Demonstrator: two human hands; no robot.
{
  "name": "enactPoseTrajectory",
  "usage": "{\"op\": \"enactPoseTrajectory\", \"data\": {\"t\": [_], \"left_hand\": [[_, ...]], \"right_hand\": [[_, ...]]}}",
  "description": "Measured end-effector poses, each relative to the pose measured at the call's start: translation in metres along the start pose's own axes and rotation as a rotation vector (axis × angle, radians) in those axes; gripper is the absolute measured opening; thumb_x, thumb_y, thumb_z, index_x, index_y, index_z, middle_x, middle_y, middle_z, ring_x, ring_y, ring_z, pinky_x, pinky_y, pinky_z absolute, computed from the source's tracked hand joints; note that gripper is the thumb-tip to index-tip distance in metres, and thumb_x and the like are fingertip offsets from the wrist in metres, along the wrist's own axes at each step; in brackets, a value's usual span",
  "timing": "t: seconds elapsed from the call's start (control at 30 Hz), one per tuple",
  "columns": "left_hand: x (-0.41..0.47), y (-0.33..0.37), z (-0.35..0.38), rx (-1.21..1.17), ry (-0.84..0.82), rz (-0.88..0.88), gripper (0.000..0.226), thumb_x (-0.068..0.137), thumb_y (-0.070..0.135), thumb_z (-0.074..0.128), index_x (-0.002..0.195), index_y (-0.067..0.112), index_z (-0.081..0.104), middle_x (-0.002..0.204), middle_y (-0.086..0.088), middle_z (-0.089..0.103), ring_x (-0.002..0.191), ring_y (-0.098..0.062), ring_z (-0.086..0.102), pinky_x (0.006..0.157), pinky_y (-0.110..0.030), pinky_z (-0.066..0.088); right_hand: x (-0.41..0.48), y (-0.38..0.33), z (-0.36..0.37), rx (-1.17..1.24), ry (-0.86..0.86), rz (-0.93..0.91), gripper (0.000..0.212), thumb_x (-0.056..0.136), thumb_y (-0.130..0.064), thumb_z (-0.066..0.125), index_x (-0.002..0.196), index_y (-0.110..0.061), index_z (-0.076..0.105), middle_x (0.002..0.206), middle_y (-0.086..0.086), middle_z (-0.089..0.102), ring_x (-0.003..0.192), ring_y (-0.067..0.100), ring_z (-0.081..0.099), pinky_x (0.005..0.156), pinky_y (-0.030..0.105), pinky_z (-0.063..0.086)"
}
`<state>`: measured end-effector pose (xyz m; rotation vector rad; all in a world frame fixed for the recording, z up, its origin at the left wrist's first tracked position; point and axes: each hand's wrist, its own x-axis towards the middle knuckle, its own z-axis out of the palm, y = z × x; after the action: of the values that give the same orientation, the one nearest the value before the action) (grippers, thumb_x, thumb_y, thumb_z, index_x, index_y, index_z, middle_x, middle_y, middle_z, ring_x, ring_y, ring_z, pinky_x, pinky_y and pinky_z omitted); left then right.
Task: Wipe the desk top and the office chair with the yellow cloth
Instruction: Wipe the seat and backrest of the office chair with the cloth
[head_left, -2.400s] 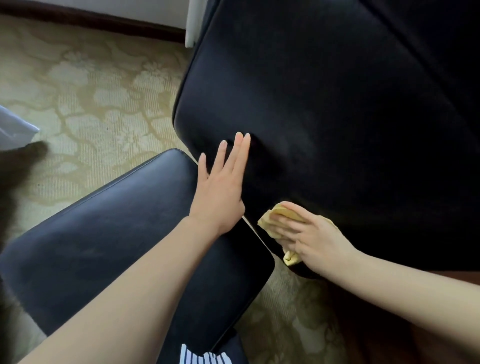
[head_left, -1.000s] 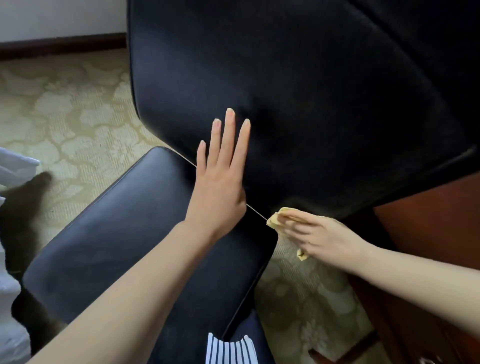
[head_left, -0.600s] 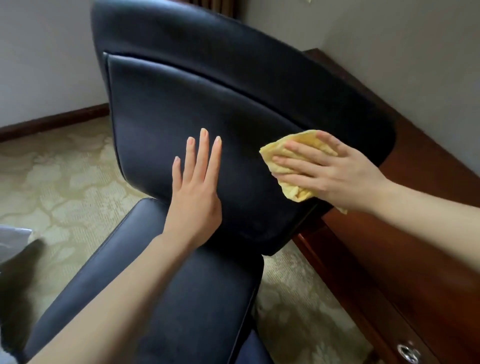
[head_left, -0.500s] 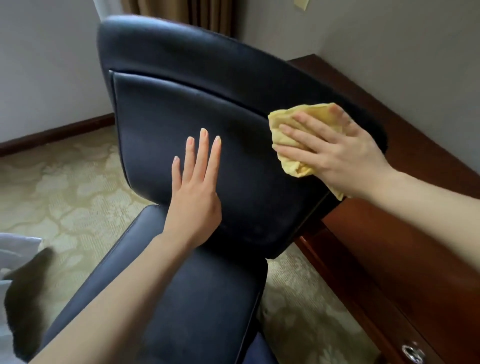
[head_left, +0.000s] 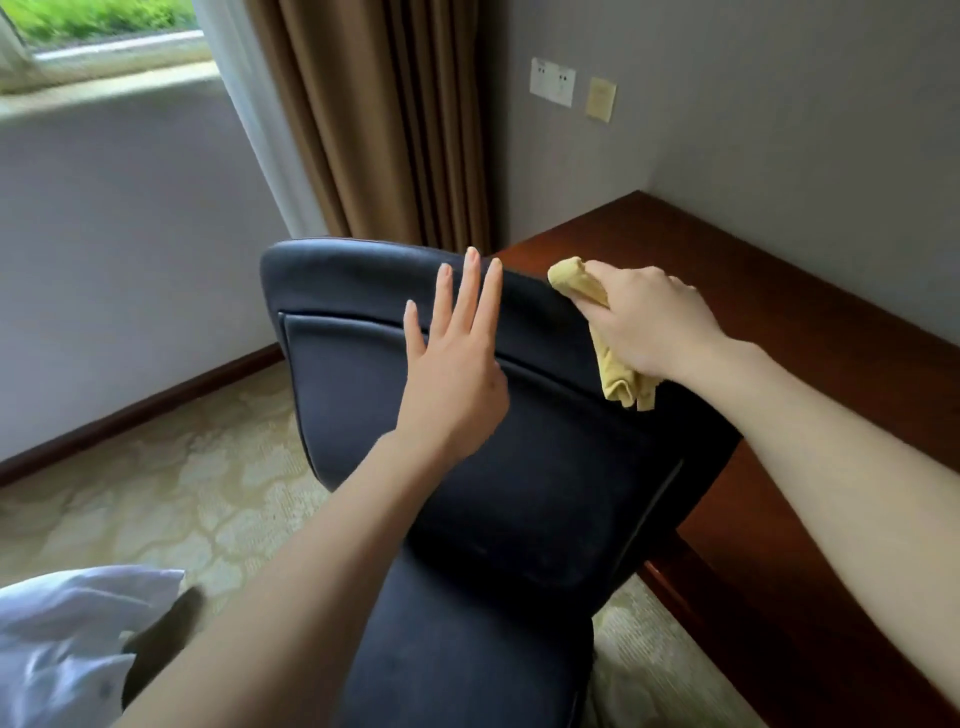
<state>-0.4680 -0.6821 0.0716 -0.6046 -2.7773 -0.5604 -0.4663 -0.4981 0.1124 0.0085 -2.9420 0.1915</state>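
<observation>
The dark leather office chair (head_left: 353, 374) stands in front of me, its backrest facing me and its seat below. My left hand (head_left: 452, 364) lies flat on the backrest with straight fingers reaching up to the top edge. At the backrest's upper right edge my right hand (head_left: 644, 322) grips the crumpled yellow cloth (head_left: 618, 374) and presses it against the chair; part of the cloth hangs below the hand. The brown wooden desk top (head_left: 779, 322) runs along the wall right behind the chair.
A brown curtain (head_left: 384, 119) and a window (head_left: 98, 36) are behind the chair. Patterned carpet (head_left: 171, 493) covers the floor on the left. White fabric (head_left: 67, 639) lies at the lower left. The wall carries a socket plate (head_left: 552, 82).
My right hand has carried the cloth from the backrest's bottom edge up its right side to the top. The left hand slid higher on the backrest. The view tilted upward.
</observation>
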Motion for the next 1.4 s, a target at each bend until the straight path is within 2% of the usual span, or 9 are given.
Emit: {"op": "enactPoseTrajectory", "data": {"t": [0.1, 0.17, 0.23, 0.4, 0.5, 0.63, 0.83, 1.1, 1.4], "left_hand": [[0.020, 0.016, -0.003, 0.038, -0.050, -0.077, 0.084, 0.087, 0.003, 0.044, 0.152, 0.021, -0.008, 0.159, 0.003, -0.017, 0.145, -0.021, -0.018, 0.115, -0.049, -0.006], [0.026, 0.021, -0.002, 0.093, -0.102, -0.094, 0.082, 0.088, 0.004, 0.043, 0.152, 0.019, -0.006, 0.159, 0.003, -0.016, 0.145, -0.023, -0.019, 0.115, -0.050, -0.009], [0.032, 0.027, -0.002, 0.146, -0.122, -0.120, 0.081, 0.088, 0.004, 0.043, 0.153, 0.019, -0.003, 0.160, 0.002, -0.013, 0.145, -0.023, -0.019, 0.114, -0.050, -0.011], [0.032, 0.041, 0.001, 0.242, -0.056, -0.193, 0.081, 0.084, -0.002, 0.041, 0.153, 0.018, 0.003, 0.161, 0.001, -0.007, 0.146, -0.021, -0.013, 0.112, -0.055, -0.013], [0.028, 0.045, 0.005, 0.286, -0.070, -0.222, 0.082, 0.083, -0.002, 0.040, 0.153, 0.018, 0.002, 0.160, 0.001, -0.010, 0.146, -0.020, -0.014, 0.112, -0.057, -0.011], [0.025, 0.055, 0.003, 0.302, -0.115, -0.196, 0.081, 0.084, 0.001, 0.040, 0.152, 0.017, 0.000, 0.160, 0.001, -0.013, 0.146, -0.021, -0.016, 0.112, -0.057, -0.009], [0.011, 0.075, -0.002, 0.299, -0.188, -0.063, 0.082, 0.086, 0.003, 0.041, 0.152, 0.019, -0.005, 0.159, 0.000, -0.017, 0.144, -0.027, -0.020, 0.111, -0.057, -0.013], [-0.023, 0.101, -0.005, 0.270, -0.269, 0.165, 0.085, 0.087, 0.010, 0.049, 0.152, 0.018, -0.006, 0.159, 0.001, -0.015, 0.144, -0.028, -0.020, 0.110, -0.058, -0.013], [-0.096, 0.146, -0.023, 0.193, -0.419, 0.370, 0.086, 0.084, 0.006, 0.045, 0.152, 0.020, -0.006, 0.159, 0.004, -0.017, 0.144, -0.028, -0.020, 0.112, -0.056, -0.010]], "right_hand": [[0.020, -0.003, -0.008, 0.088, -0.134, -0.052, 0.046, 0.098, -0.056, 0.025, 0.105, -0.023, 0.056, 0.082, -0.001, 0.052, 0.074, 0.025, 0.047, 0.068, 0.034, 0.035], [0.029, -0.006, -0.007, 0.084, -0.173, -0.106, 0.045, 0.099, -0.055, 0.024, 0.110, -0.025, 0.056, 0.087, 0.000, 0.056, 0.075, 0.026, 0.051, 0.068, 0.034, 0.036], [0.035, -0.006, -0.006, 0.086, -0.137, -0.197, 0.040, 0.101, -0.050, 0.024, 0.104, -0.023, 0.053, 0.092, 0.003, 0.063, 0.074, 0.026, 0.053, 0.067, 0.034, 0.038], [0.032, -0.002, -0.001, 0.095, -0.037, -0.293, 0.031, 0.103, -0.042, 0.025, 0.091, -0.023, 0.046, 0.079, -0.003, 0.057, 0.069, 0.021, 0.058, 0.060, 0.028, 0.039], [0.023, -0.002, 0.001, 0.037, 0.028, -0.293, 0.028, 0.103, -0.039, 0.027, 0.096, -0.023, 0.049, 0.079, -0.003, 0.055, 0.067, 0.018, 0.051, 0.061, 0.027, 0.036], [0.003, 0.004, 0.002, 0.020, 0.055, -0.234, 0.026, 0.103, -0.035, 0.032, 0.110, -0.022, 0.053, 0.096, 0.000, 0.066, 0.089, 0.022, 0.060, 0.079, 0.032, 0.041], [-0.037, 0.014, -0.006, 0.008, 0.066, -0.058, 0.028, 0.101, -0.041, 0.032, 0.110, -0.028, 0.054, 0.096, -0.006, 0.067, 0.095, 0.018, 0.060, 0.097, 0.033, 0.034], [-0.110, 0.010, -0.026, -0.082, 0.042, 0.227, 0.033, 0.102, -0.044, 0.025, 0.122, -0.030, 0.047, 0.111, -0.007, 0.064, 0.107, 0.018, 0.059, 0.096, 0.033, 0.036], [-0.222, -0.013, -0.039, -0.055, 0.052, 0.526, 0.042, 0.102, -0.046, 0.020, 0.140, -0.037, 0.035, 0.123, -0.004, 0.060, 0.114, 0.021, 0.054, 0.097, 0.036, 0.034]]}}
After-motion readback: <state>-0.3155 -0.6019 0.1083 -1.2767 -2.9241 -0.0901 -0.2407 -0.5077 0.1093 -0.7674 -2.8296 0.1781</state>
